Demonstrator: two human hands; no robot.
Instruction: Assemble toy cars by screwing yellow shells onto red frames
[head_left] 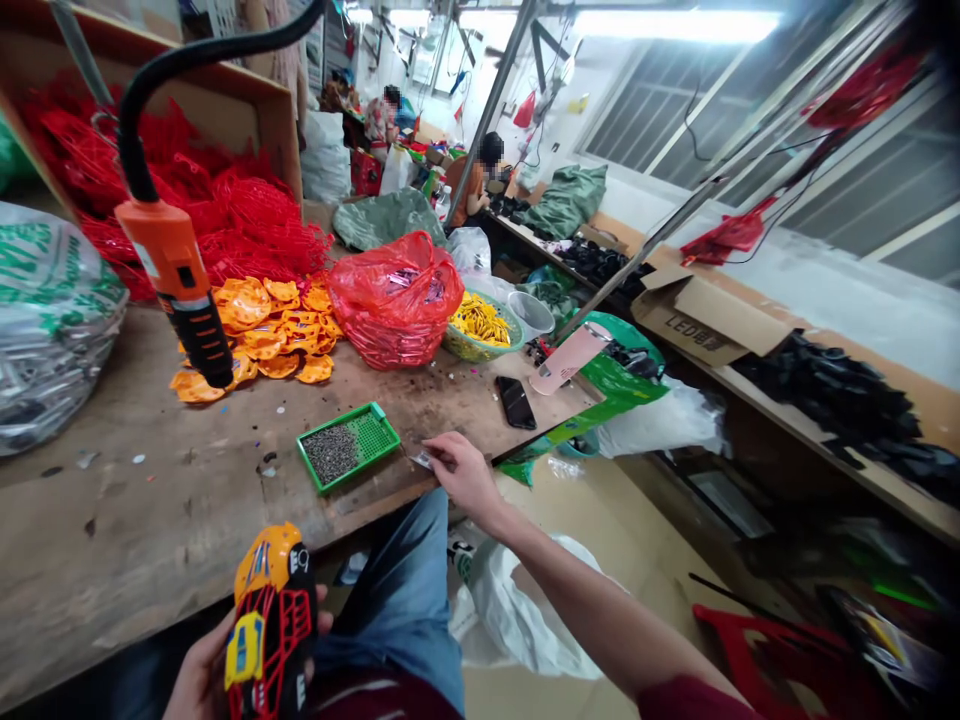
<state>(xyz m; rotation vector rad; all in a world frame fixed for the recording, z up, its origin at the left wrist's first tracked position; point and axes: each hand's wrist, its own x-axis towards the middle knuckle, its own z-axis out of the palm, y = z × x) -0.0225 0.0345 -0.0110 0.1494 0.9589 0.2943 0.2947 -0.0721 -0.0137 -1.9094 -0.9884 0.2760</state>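
Note:
At the lower left, my left hand (196, 668) is wrapped round a toy car (274, 620) with an orange front, red lattice sides and a yellow-and-blue piece on it. My right hand (463, 478) rests at the table's front edge, fingers pinched together by a small shiny piece (422, 459) too small to name. Just left of that hand lies a green tray (367, 462), its left part full of small dark screws (330, 453). An orange electric screwdriver (178, 290) hangs from a black cord above the table's left side, apart from both hands.
Orange plastic shells (277, 335) lie piled behind the tray. Beyond stand a red bag (397, 310) of parts and a basket (487, 350) of yellow pieces. A phone (516, 402) and a pink bottle (571, 357) are to the right. People sit working farther back.

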